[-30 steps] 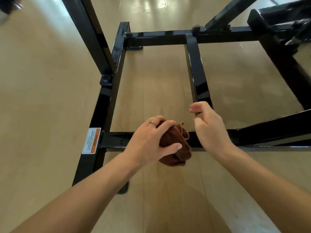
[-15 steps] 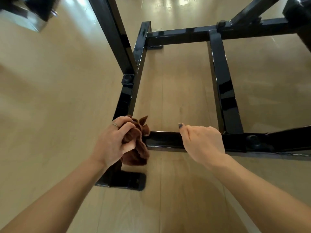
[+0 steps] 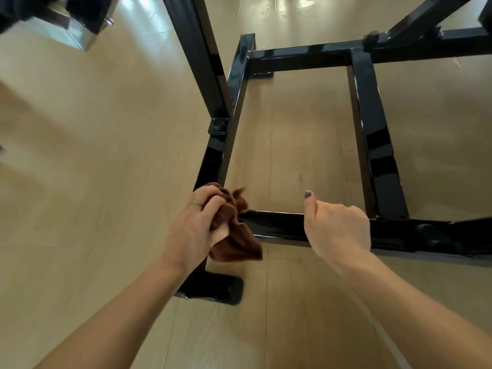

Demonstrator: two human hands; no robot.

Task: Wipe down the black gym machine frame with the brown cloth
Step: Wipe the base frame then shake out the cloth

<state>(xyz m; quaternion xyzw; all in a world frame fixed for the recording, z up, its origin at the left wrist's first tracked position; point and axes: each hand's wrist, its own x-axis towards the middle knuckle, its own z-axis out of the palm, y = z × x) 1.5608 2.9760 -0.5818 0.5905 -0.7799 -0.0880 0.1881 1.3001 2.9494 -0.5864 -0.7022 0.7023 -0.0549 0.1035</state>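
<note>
Where the wooden floor showed, we saw the black gym machine frame standing on it. Our right hand rested on the near crossbar, fingers curled. Our left hand clutched the bunched brown cloth against the frame's near-left corner.

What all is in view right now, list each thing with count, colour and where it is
gym machine frame: one, glossy black, bars forming a rectangle on the floor, with uprights rising at the top left and top right.
foot plate: one, black, on the floor at the near left corner of the frame.
cloth: one, brown, bunched at the near left corner of the frame.
metal block: one, silvery, top left corner; what it is cannot be told.
floor: light wood, all around.
left hand: grips the cloth.
right hand: curled over the near crossbar, thumb out.
</note>
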